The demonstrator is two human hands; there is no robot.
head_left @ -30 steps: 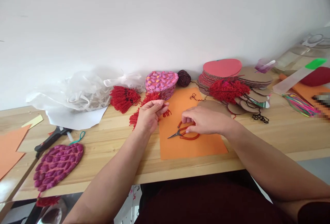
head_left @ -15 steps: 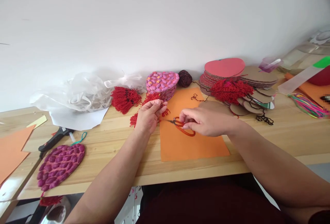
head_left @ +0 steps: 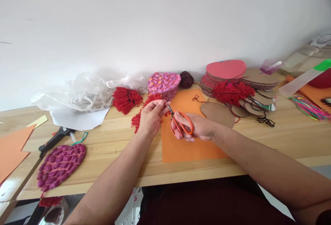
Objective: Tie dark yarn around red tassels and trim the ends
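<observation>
My left hand pinches a bunch of red yarn fringe just above the wooden table. My right hand grips small scissors with orange handles, fingers through the loops. The scissor blades point up and left and meet the yarn right at my left fingertips. Both hands hover over the left part of an orange paper sheet.
A pink heart-shaped box and a dark yarn ball stand behind the hands. Red yarn tassels, a clear plastic bag, stacked cardboard hearts, a brown cardboard heart, a purple woven heart and a glue gun lie around.
My right hand picked the scissors up off the orange sheet, turned them and brought them left to the yarn held by my left hand. The left hand stayed nearly still.
</observation>
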